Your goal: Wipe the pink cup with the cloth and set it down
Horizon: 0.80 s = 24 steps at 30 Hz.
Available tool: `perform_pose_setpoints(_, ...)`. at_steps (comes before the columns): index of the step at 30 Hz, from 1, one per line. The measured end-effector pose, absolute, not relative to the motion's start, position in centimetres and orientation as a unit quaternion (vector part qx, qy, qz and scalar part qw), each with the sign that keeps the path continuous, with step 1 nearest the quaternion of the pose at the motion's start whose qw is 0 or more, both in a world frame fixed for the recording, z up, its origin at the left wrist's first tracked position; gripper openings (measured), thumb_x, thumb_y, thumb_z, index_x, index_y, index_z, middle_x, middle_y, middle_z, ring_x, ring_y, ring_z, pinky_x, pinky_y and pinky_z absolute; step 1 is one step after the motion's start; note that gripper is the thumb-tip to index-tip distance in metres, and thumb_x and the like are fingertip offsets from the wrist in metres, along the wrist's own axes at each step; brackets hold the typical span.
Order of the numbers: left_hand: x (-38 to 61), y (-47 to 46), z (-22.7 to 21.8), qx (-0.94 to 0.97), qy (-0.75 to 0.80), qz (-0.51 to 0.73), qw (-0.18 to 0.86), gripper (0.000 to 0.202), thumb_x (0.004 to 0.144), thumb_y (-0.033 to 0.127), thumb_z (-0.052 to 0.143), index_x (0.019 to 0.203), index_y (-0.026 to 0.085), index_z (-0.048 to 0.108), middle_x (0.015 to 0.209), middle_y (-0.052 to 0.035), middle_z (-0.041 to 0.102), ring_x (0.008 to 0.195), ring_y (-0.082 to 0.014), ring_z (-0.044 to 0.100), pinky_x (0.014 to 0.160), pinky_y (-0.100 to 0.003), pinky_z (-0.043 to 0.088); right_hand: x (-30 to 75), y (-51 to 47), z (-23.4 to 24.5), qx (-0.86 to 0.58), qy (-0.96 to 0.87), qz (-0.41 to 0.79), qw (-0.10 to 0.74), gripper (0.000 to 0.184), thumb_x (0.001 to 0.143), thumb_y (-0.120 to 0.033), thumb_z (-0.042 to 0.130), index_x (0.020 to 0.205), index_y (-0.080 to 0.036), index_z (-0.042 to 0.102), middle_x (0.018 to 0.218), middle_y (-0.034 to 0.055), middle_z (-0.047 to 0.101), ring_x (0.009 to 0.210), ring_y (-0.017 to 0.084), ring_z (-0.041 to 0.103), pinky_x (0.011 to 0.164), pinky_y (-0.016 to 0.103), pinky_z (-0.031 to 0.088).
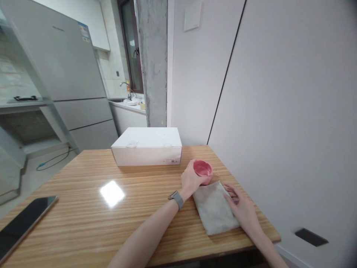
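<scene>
My left hand, wearing a grey-banded watch on its wrist, is closed around the near left side of a small round pink ashtray. The ashtray has thick walls and a notched-looking rim, and its inside faces up. Just in front of it, a folded grey-green cloth lies flat on the wooden table. At the cloth's right edge rests my right hand, its fingers loosely bent and apart from the thumb. The thumb lies along the cloth's edge; no firm grip on it shows.
A white box stands at the table's far edge, left of the ashtray. A dark phone lies at the left. The pale wall rises beyond the table's right edge. A fridge and a sink counter are behind.
</scene>
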<state>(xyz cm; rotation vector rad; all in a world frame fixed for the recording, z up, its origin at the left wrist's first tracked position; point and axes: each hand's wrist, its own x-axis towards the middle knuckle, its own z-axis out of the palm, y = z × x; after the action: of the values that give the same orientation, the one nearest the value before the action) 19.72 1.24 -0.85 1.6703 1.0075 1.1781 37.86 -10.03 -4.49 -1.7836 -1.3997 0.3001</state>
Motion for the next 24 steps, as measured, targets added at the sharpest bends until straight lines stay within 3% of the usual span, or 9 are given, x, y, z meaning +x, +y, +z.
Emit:
perform_pose_setpoints(5,19.8,1.3,-0.9,0.647,0.348,0.490,0.469,0.086,0.054,0.031,0.084,0.130,0.020,0.043,0.132,-0.0131,0.050,0.127,-0.0316,0.041,0.106,-0.043,0.027,38.2,-11.1,-4.0,-0.727,-0.570,0.011,0.383,0.034,0.086,-0.042,0.046,0.110,-0.022,0.060,0.098,0.0068,0.068,0.082,0.024,0.065,0.079,0.040,0.051)
perform_pose_setpoints(9,19.0,0.9,-0.2,0.673,0.326,0.511,0.425,0.064,0.069,0.031,0.074,0.126,0.019,0.048,0.133,-0.0146,0.047,0.128,-0.0307,0.038,0.108,-0.044,0.024,37.9,-12.2,-3.4,-0.666,-0.607,-0.133,0.412,0.026,0.088,-0.035,0.046,0.104,-0.021,0.062,0.103,0.0086,0.067,0.097,0.025,0.061,0.092,0.043,0.045)
perform_pose_setpoints(12,17.1,0.1,0.9,0.707,0.313,0.516,0.368,0.040,0.080,0.027,0.062,0.119,0.021,0.054,0.126,-0.0117,0.052,0.121,-0.0262,0.045,0.104,-0.040,0.031,37.0,-12.6,-2.9,-0.621,-0.640,-0.173,0.417,0.021,0.089,-0.027,0.047,0.103,-0.023,0.062,0.101,0.0073,0.067,0.096,0.024,0.061,0.093,0.042,0.044)
perform_pose_setpoints(16,13.6,-1.4,1.7,0.751,0.299,0.492,0.323,0.017,0.085,0.022,0.053,0.100,0.022,0.063,0.103,-0.0065,0.061,0.099,-0.0211,0.057,0.089,-0.035,0.042,34.2,-11.8,-2.3,-0.594,-0.680,-0.139,0.408,0.021,0.090,-0.025,0.046,0.103,-0.025,0.061,0.101,0.0066,0.068,0.096,0.023,0.063,0.089,0.040,0.047)
perform_pose_setpoints(24,8.4,-5.1,-1.0,0.850,0.306,0.400,0.153,0.015,0.088,0.017,0.047,0.088,0.019,0.062,0.083,-0.0040,0.064,0.080,-0.0175,0.058,0.073,-0.029,0.046,27.5,-11.5,-1.4,-0.553,-0.724,-0.161,0.381,0.021,0.092,-0.022,0.045,0.104,-0.018,0.061,0.085,0.0051,0.068,0.077,0.019,0.065,0.073,0.032,0.050)
